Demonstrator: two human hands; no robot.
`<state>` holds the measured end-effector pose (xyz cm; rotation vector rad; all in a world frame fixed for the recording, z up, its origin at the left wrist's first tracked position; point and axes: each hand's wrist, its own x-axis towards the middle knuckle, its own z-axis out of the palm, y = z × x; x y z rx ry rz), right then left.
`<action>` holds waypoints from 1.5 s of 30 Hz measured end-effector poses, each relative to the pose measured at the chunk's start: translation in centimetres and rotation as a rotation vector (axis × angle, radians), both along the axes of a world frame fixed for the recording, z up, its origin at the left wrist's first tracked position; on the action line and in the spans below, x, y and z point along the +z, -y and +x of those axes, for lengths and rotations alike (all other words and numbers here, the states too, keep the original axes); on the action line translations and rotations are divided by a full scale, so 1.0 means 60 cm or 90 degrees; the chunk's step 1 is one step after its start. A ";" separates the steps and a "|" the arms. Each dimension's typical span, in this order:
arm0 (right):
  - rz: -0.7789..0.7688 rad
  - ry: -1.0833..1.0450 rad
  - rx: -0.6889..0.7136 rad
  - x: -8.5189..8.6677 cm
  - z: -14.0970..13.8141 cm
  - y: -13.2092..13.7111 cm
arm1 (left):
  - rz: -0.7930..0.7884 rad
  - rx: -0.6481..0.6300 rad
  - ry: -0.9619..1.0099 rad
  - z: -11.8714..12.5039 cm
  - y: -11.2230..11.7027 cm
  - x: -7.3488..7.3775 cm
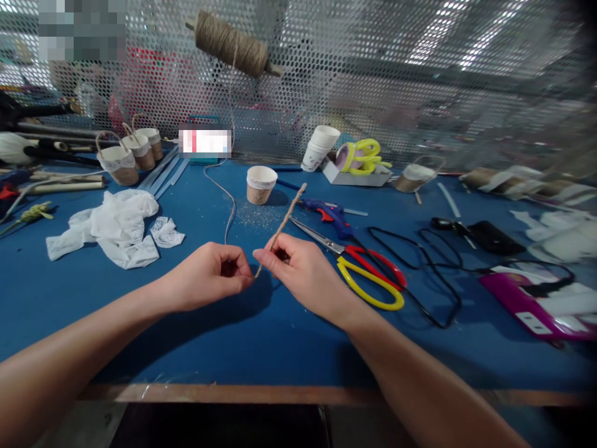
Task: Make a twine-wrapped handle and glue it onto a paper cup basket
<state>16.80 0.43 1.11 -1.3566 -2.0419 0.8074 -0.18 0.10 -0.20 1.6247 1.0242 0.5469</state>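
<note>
Pinching twine [290, 213] with left hand [212, 274] and right hand [303, 264]. Seemingly done with handled cups [125, 175], but not with handleless centre cup [259, 193].

Left grip [212, 277] and right grip [301, 264] pinch close together.

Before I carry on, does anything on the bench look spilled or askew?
Yes: pale crumbs lie scattered on the blue tabletop by the brown-and-white cup, like spilled debris. Farther back, the stack of white cups leans instead of standing straight.
</note>
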 end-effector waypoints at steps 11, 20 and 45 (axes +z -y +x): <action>0.022 -0.009 -0.016 -0.004 -0.003 0.000 | -0.026 0.018 -0.003 0.005 0.003 0.001; 0.044 -0.024 -0.030 -0.012 -0.005 -0.001 | -0.013 0.011 0.008 0.004 0.002 -0.001; -0.016 -0.114 0.010 -0.026 -0.011 0.000 | 0.019 0.036 -0.047 0.008 0.003 0.003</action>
